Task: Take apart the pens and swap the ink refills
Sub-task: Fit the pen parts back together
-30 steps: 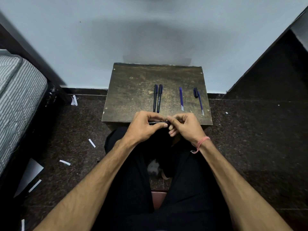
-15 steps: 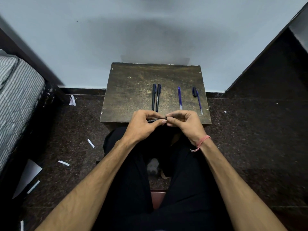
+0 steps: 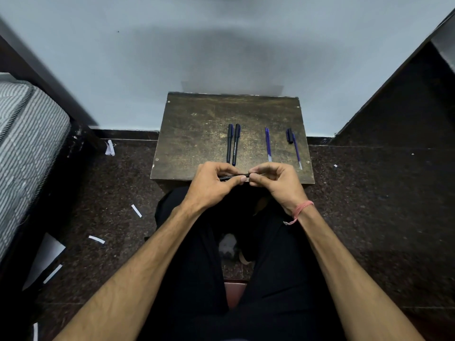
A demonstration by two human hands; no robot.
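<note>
Compared with a second ago, the hands are raised slightly over the near edge of the small wooden table (image 3: pixel 197 134), set against a pale wall (image 3: pixel 221 45) on dark flooring (image 3: pixel 369 193). A black pen (image 3: pixel 232 177) is gripped by the left hand (image 3: pixel 211 188); its tip end is pinched by the right hand (image 3: pixel 278 183).

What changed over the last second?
Both hands rose slightly toward the table edge. The left hand grips the black pen as before; the right hand has drawn right a little, baring a thin tip. The two pens, refills and cap on the table lie unmoved.
</note>
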